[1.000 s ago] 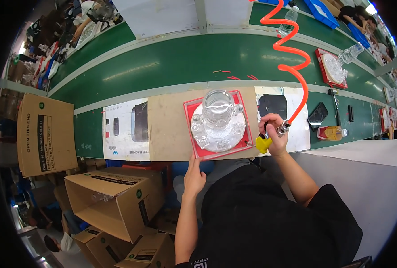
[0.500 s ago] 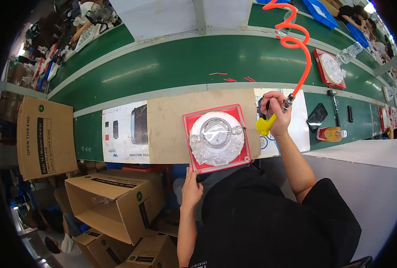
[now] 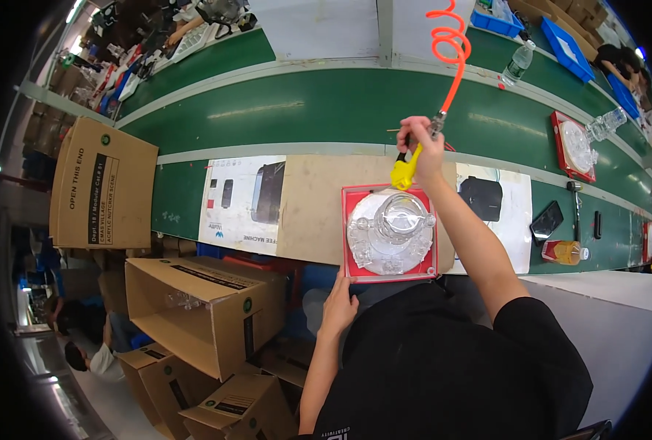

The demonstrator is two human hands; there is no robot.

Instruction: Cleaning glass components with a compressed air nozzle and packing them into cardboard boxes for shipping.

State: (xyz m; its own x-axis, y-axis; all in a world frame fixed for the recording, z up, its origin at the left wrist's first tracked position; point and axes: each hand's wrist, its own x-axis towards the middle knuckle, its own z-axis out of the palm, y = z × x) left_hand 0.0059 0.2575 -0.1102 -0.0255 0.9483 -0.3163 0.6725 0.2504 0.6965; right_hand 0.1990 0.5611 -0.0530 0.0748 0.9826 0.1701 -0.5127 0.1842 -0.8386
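Note:
My right hand [image 3: 423, 143] is closed round a yellow air blow gun [image 3: 405, 170], held just beyond the far edge of a square red tray [image 3: 352, 199]. Inside the tray lies a round, clear plastic piece [image 3: 373, 238] with small moulded shapes round its rim and a raised clear ring in the middle. At the tray's near left corner, the fingertips of my left hand [image 3: 337, 312] touch the edge, fingers stretched out and thumb apart. From the gun's handle an orange coiled hose [image 3: 455, 81] runs up and away.
Under the tray, flat cardboard [image 3: 315, 209] covers the green bench [image 3: 326, 110]. To the right lie a phone [image 3: 547, 222], a bottle of amber liquid [image 3: 563, 252] and a hammer-like tool [image 3: 576, 209]. A second red tray [image 3: 577, 147] stands farther right. Open cartons [image 3: 172, 293] crowd the left.
My right hand has brought the blow gun leftward and away from me, from the tray's right side to its far edge. My left hand stays at the tray's corner. The whole view has shifted.

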